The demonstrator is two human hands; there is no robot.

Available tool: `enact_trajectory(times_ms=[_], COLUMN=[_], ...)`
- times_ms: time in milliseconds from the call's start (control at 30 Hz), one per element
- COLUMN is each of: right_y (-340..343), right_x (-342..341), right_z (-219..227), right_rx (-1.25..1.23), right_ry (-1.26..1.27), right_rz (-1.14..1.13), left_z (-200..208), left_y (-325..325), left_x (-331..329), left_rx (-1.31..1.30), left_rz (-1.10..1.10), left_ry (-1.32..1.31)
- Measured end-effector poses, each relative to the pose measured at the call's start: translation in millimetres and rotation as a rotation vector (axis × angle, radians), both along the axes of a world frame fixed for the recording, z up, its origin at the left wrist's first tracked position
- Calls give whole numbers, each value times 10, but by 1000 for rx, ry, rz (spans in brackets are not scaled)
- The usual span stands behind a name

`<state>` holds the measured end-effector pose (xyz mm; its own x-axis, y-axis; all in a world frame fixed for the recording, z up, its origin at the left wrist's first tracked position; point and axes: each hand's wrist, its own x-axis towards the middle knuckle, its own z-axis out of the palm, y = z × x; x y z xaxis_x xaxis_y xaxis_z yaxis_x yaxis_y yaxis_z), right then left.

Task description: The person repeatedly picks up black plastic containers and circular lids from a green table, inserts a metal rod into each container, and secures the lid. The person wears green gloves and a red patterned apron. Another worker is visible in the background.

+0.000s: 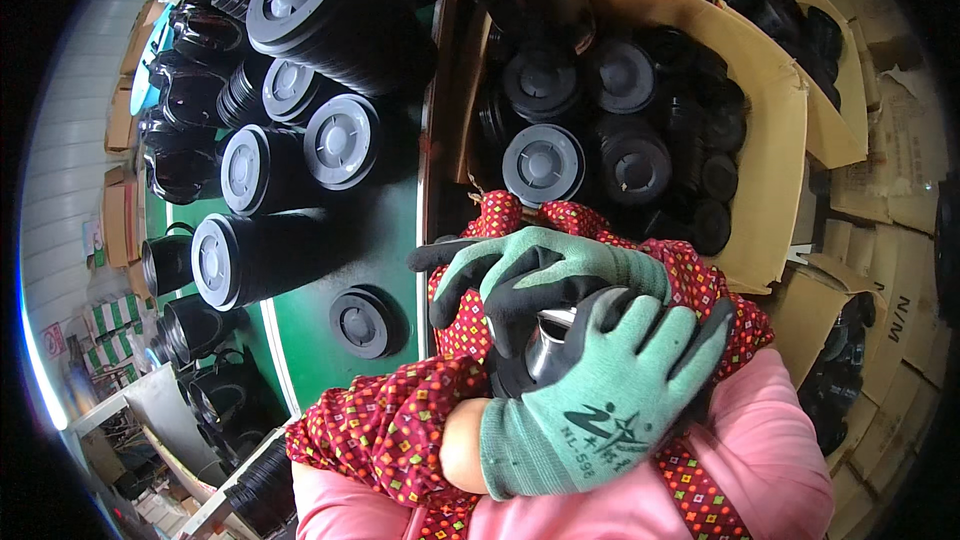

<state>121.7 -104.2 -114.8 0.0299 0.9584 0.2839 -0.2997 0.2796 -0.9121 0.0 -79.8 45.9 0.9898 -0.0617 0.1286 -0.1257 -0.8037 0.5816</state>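
Observation:
My hands, in green gloves with black-coated palms and fingers, are together close to my chest. Between them is a black piece with a shiny metal part (545,345), mostly hidden by the gloves. From the left, my left hand (590,405) reaches across it, fingers curving over its near side. My right hand (550,270) comes in from the right and closes over its far side, its fingers pointing left. Which kind of piece it is, I cannot make out.
On the green table (310,340) at left stand stacks of black round lids (240,170), one lid (362,322) lying apart. Black glossy pots (190,95) line its far left side. Ahead, a cardboard box (770,150) holds black round parts. More cartons (900,310) are at right.

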Motion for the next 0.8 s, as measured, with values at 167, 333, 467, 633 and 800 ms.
enact_trajectory(times_ms=[167,333,467,633,800], right_y=[-22,-128,-217,-140,-216], right_x=[-20,207,313,360,267], right_z=[-87,319,782,772,782], right_rx=[41,124,-18,-17,-60], right_ry=[-139,-580,-870,-798,-842], right_rz=[-57,-87,-41,3,-8], left_z=[11,-164,-11,815,632], left_y=[98,872,1108,774,762], left_x=[70,-311,-639,-390,-277], left_rx=[-203,-833,-1052,-33,168], left_rz=[-46,-407,-306,15,-103], left_ry=[55,-164,-4,315,663])
